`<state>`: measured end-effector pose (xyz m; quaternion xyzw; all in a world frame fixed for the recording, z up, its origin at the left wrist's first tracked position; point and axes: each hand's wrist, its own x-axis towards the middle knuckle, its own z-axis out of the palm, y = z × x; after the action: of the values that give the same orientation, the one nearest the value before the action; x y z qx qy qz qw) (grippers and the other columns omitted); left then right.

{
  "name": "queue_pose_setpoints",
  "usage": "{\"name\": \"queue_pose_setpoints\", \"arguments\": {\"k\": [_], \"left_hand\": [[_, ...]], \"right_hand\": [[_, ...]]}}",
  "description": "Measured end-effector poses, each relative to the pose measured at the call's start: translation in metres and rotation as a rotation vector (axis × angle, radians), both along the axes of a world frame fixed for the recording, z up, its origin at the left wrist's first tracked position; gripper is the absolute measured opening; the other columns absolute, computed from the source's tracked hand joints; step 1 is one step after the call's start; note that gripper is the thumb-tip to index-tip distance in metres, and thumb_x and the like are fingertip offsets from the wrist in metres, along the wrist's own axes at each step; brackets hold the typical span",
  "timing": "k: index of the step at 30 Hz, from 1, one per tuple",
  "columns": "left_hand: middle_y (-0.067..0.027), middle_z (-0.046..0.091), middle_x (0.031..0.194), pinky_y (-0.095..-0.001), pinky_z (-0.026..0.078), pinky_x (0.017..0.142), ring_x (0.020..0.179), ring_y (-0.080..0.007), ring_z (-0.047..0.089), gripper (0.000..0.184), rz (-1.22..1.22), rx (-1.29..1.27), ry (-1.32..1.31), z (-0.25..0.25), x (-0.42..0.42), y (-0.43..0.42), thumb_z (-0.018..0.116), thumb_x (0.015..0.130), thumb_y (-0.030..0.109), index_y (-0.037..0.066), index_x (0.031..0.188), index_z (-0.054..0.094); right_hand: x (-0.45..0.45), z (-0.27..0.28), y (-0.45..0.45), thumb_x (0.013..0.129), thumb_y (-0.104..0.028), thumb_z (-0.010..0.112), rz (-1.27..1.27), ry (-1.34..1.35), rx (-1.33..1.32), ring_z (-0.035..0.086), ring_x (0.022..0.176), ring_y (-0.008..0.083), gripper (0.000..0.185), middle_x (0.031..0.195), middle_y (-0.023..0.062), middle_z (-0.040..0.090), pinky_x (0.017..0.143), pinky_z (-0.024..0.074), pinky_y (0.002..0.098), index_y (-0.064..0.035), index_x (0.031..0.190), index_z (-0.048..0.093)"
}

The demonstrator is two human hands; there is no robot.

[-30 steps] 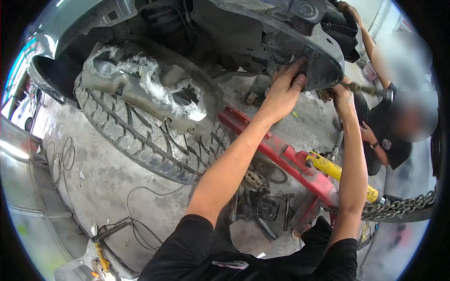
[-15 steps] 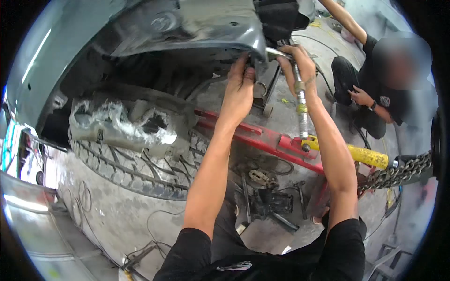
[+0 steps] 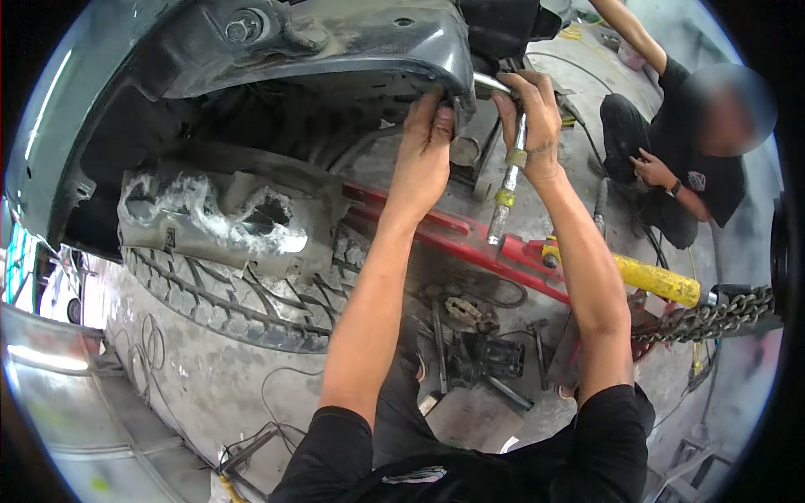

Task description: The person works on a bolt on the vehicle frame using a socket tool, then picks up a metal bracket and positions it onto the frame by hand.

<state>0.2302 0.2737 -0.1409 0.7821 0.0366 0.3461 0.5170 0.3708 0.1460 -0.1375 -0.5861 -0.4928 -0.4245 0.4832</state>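
My left hand (image 3: pixel 425 155) reaches up to the lower edge of the dark metal vehicle panel (image 3: pixel 369 50), thumb and fingers pressed together at its inner side; the fingertips and anything between them are hidden. To its right, my right hand (image 3: pixel 534 117) is closed around the upper part of a long metal tool (image 3: pixel 510 180), whose head lies near the panel's end. The tool's lower shaft hangs above a red beam (image 3: pixel 470 243). Left of my hands, a torn, scuffed liner (image 3: pixel 226 218) covers the top of a big tyre (image 3: pixel 226 306).
A co-worker (image 3: pixel 704 180) crouches at the right, one arm raised. A yellow cylinder (image 3: pixel 658 281) and a heavy chain (image 3: pixel 713 317) extend to the right. Tools and metal parts (image 3: pixel 486 356) lie on the floor below my arms, with cables (image 3: pixel 147 360) at the left.
The view has shifted off the wheel arch. My right hand, partly hidden behind the panel at first, now shows with the tool, whose lower end has swung left. My left hand remains at the panel.
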Motion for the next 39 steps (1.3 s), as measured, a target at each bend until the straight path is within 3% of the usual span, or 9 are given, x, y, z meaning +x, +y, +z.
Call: {"name": "queue_pose_setpoints", "arguments": {"k": [9,17,25,29,32,34,35,37,39], "left_hand": [[-0.0256,0.056,0.134,-0.0416,0.039,0.108,0.127,-0.0401,0.053,0.045,0.037,-0.058,0.023,0.003,-0.001,-0.006,0.044,0.109,0.030,-0.005,0.135,0.054],[-0.0257,0.056,0.132,-0.0426,0.038,0.109,0.127,-0.0404,0.053,0.044,0.046,-0.076,0.024,-0.003,0.002,-0.004,0.045,0.109,0.030,-0.004,0.136,0.054],[-0.0264,0.052,0.138,-0.0458,0.036,0.112,0.133,-0.0428,0.046,0.048,0.050,-0.071,0.017,0.009,-0.004,-0.011,0.042,0.109,0.032,0.001,0.145,0.050],[-0.0281,0.050,0.140,-0.0472,0.035,0.113,0.134,-0.0449,0.045,0.047,0.071,-0.059,-0.024,0.009,-0.004,-0.011,0.041,0.109,0.029,0.001,0.146,0.048],[-0.0276,0.049,0.142,-0.0495,0.034,0.113,0.133,-0.0462,0.044,0.045,0.096,0.027,-0.071,0.007,0.000,-0.007,0.044,0.106,0.025,0.004,0.145,0.050],[-0.0277,0.051,0.141,-0.0457,0.035,0.113,0.134,-0.0436,0.046,0.044,0.126,0.036,-0.099,0.004,0.001,-0.007,0.044,0.106,0.025,0.001,0.143,0.051],[-0.0278,0.053,0.140,-0.0419,0.036,0.113,0.134,-0.0409,0.048,0.044,0.146,0.059,-0.115,0.003,0.001,-0.007,0.044,0.107,0.025,-0.002,0.141,0.052],[-0.0278,0.054,0.139,-0.0420,0.036,0.113,0.134,-0.0413,0.049,0.045,0.118,0.007,-0.102,0.002,0.001,-0.008,0.045,0.107,0.026,-0.001,0.142,0.051],[-0.0279,0.055,0.138,-0.0421,0.035,0.113,0.133,-0.0417,0.050,0.045,0.103,-0.039,-0.090,0.003,-0.002,-0.003,0.046,0.106,0.026,-0.001,0.142,0.051]], "right_hand": [[0.003,0.003,0.000,0.080,-0.001,0.079,-0.017,-0.040,0.021,0.066,0.083,0.0317,0.032,0.103,0.0161,0.062,0.069,0.0557,0.0385,-0.0017,0.111,0.067],[0.038,-0.011,0.003,0.077,-0.006,0.082,-0.084,-0.266,-0.130,0.066,0.087,0.0294,0.061,0.111,0.0150,0.059,0.070,0.0579,0.0389,-0.0184,0.133,0.063],[0.027,0.002,-0.004,0.081,-0.008,0.080,-0.074,-0.243,-0.231,0.067,0.084,0.0327,0.053,0.105,0.0160,0.062,0.068,0.0566,0.0400,-0.0109,0.131,0.064],[0.016,0.018,-0.008,0.084,-0.009,0.078,0.033,-0.040,-0.283,0.069,0.077,0.0355,0.032,0.091,0.0187,0.066,0.065,0.0543,0.0405,0.0006,0.112,0.065],[0.014,0.028,-0.014,0.087,-0.012,0.076,0.016,0.049,-0.381,0.069,0.074,0.0293,0.027,0.083,0.0159,0.067,0.065,0.0537,0.0377,0.0013,0.108,0.065],[0.008,0.042,-0.020,0.092,-0.022,0.072,0.189,0.386,-0.490,0.065,0.067,0.0221,0.030,0.078,0.0115,0.068,0.063,0.0520,0.0360,0.0032,0.105,0.063],[0.014,0.046,-0.018,0.096,-0.030,0.067,0.184,0.315,-0.490,0.052,0.054,0.0123,0.030,0.072,0.0040,0.061,0.050,0.0435,0.0307,-0.0001,0.098,0.063],[0.022,0.058,-0.027,0.097,-0.033,0.063,0.658,1.247,-0.515,0.037,0.047,0.0066,0.027,0.069,0.0004,0.054,0.040,0.0289,0.0258,-0.0062,0.094,0.062],[0.023,0.066,-0.022,0.096,-0.026,0.060,0.673,1.492,-0.478,0.032,0.046,0.0044,0.019,0.071,-0.0021,0.050,0.037,0.0203,0.0225,-0.0076,0.097,0.059]]}}
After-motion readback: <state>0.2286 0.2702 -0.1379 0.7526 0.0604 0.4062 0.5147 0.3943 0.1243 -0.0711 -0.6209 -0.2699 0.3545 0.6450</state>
